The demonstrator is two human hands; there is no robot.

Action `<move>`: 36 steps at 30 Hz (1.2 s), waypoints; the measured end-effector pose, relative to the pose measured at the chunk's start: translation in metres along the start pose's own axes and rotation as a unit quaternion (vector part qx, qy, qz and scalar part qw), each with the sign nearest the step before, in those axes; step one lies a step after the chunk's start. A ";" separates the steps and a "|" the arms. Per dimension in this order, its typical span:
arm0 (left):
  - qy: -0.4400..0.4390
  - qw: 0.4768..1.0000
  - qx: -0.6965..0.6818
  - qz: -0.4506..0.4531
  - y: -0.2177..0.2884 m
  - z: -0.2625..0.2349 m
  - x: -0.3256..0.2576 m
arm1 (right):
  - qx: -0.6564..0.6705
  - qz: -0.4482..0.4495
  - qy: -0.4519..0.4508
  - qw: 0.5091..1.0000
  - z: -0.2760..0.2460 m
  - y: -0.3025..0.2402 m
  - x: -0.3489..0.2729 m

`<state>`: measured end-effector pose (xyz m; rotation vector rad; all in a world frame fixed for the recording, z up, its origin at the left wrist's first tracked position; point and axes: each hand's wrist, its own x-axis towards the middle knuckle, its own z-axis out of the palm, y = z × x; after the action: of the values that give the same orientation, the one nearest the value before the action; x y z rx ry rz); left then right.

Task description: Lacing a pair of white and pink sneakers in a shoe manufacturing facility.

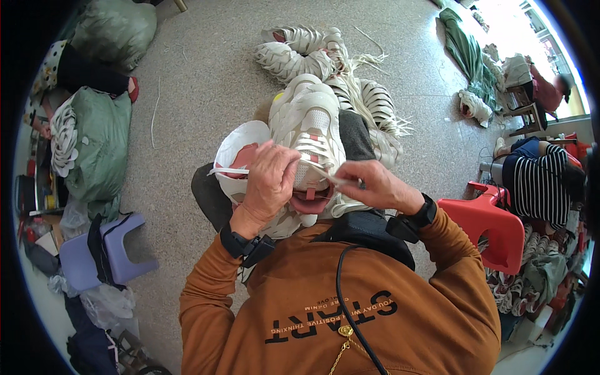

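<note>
A cream sneaker [304, 111] lies across my lap, toe pointing away from me, with pink lining at its collar. Flat white shoelace [310, 145] runs in rows over its tongue. My left hand [270, 181] is closed at the left eyelet edge, pinching the lace; a loose lace end sticks out to its left. On the other side my right hand [373, 183] pinches a strand of lace close to the tongue. Something small and dark shows at its fingers, too small to name. Left of the sneaker rests another white shoe piece [240, 140] with pink lining.
Strings of bundled cream shoes [300, 53] lie on the speckled floor ahead. A red plastic stool [487, 225] stands at right, a purple stool [109, 250] at left. Green sacks [103, 150] flank the left side. Several people sit near the edges, one in a striped top [537, 181].
</note>
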<state>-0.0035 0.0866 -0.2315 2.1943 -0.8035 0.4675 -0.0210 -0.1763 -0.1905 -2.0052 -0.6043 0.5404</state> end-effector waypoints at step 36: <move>0.009 0.820 -0.401 -0.409 0.000 -0.020 -0.024 | -0.212 -0.084 0.176 0.958 0.015 -0.005 0.080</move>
<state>-0.0230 0.1115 -0.2311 1.4987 0.0507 -0.2656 0.0320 -0.1153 -0.2033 -2.3469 -0.7002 -0.0635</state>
